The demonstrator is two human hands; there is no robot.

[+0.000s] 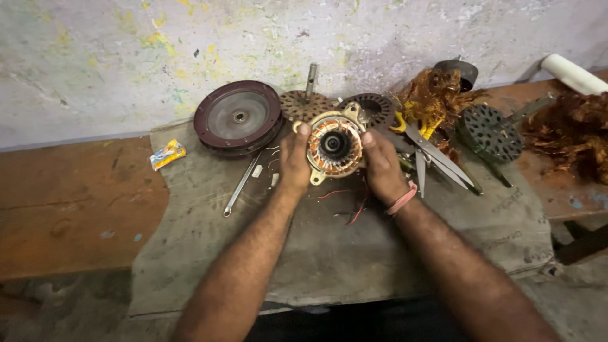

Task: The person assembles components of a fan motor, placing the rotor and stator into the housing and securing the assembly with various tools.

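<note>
A round motor stator (pixel 334 147) with copper windings and a dark centre hole sits on a grey cloth (pixel 329 247). My left hand (pixel 293 161) grips its left side, thumb on the rim. My right hand (pixel 382 166) grips its right side; a pink band circles that wrist. Thin red wires (pixel 354 206) trail from under the stator toward me.
A dark red round cover (pixel 238 118) lies at the back left, a spanner (pixel 239 185) beside it. Scissors (pixel 437 155), perforated metal discs (pixel 491 132), a shaft (pixel 310 80) and tangled copper wire (pixel 437 95) lie to the right. A small yellow packet (pixel 167 154) rests on the wooden bench.
</note>
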